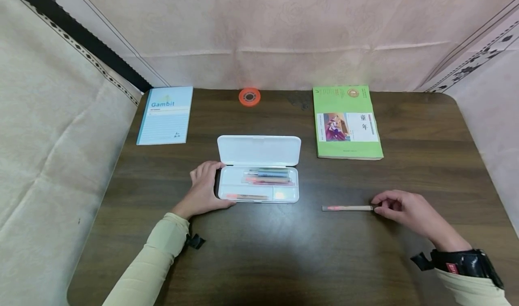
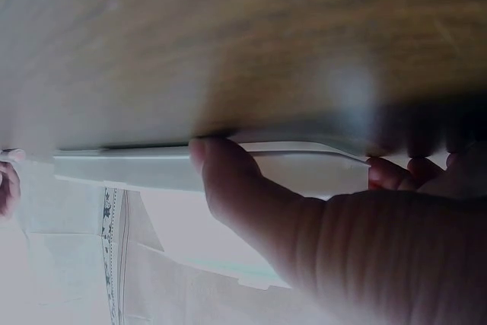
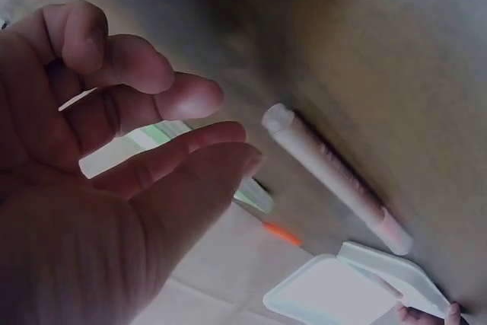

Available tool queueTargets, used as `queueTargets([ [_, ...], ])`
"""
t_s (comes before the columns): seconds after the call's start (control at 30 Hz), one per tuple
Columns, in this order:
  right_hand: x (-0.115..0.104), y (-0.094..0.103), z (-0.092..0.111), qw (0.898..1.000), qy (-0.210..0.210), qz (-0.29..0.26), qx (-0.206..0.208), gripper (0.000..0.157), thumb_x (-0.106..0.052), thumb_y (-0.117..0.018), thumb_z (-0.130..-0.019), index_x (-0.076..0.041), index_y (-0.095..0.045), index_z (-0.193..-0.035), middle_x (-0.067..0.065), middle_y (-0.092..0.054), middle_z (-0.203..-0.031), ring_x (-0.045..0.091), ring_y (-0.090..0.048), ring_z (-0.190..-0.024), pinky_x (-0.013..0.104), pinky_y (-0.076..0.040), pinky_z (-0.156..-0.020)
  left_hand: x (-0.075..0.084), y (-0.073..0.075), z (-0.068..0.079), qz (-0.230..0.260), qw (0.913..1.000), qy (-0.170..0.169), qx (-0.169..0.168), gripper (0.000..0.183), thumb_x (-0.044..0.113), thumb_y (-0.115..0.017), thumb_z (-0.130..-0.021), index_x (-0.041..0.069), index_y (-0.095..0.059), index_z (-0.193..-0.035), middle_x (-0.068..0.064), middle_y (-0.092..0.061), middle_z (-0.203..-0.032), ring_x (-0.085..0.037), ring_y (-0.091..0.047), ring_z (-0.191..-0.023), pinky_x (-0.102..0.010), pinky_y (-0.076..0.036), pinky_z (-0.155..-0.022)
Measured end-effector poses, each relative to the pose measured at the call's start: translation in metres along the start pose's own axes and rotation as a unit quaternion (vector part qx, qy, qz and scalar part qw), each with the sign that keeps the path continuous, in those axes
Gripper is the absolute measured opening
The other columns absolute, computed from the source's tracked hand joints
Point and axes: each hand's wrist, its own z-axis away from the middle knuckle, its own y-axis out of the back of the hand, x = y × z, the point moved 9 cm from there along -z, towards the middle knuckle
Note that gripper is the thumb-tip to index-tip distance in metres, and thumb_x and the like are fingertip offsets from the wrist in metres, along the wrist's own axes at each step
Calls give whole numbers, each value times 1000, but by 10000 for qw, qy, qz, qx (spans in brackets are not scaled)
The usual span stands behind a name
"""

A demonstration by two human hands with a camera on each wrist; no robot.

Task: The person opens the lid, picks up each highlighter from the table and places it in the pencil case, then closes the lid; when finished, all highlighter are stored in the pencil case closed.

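Observation:
A white pencil case (image 1: 259,197) lies with its lid (image 1: 259,150) raised, holding several pens (image 1: 269,175). My left hand (image 1: 207,186) grips its left end, thumb along the front side and fingers round the back corner. In the left wrist view, the thumb (image 2: 243,180) presses against the case's side. To the right, a pale marker pen (image 1: 348,208) with a pinkish end lies on the table. My right hand (image 1: 401,209) hovers at the pen's right end with fingers loosely bent. The right wrist view shows a gap between those fingertips and the marker pen (image 3: 335,176).
On the wooden table (image 1: 275,261), a light blue Gambit notebook (image 1: 166,116) lies back left. An orange round roll (image 1: 249,97) sits at the back edge. A green book (image 1: 348,123) lies back right. Pale cloth (image 1: 284,31) hangs behind the table.

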Motion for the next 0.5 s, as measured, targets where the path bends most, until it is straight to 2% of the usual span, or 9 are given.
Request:
queueTargets([
  [0.2, 2, -11, 4, 9998, 46, -191, -55, 13, -11, -76, -85, -18, -70, -94, -14, -56, -73, -3, -47, -61, 20, -40, -53, -1, -1, 1, -9, 10000, 25, -27, 97, 48, -87, -65, 8, -38, -139, -18, -39, -139, -37, -28, -129, -54, -16, -98],
  [0.5, 5, -16, 2, 9998, -82, -195, -30, 12, -11, -76, -85, -19, -70, -91, -13, -56, -71, -3, -47, -60, 20, -40, -53, 0, 0, 1, -18, 10000, -22, 11, 98, 48, -87, -65, 8, -38, -139, -18, -38, -139, -37, -27, -129, -54, -16, -97],
])
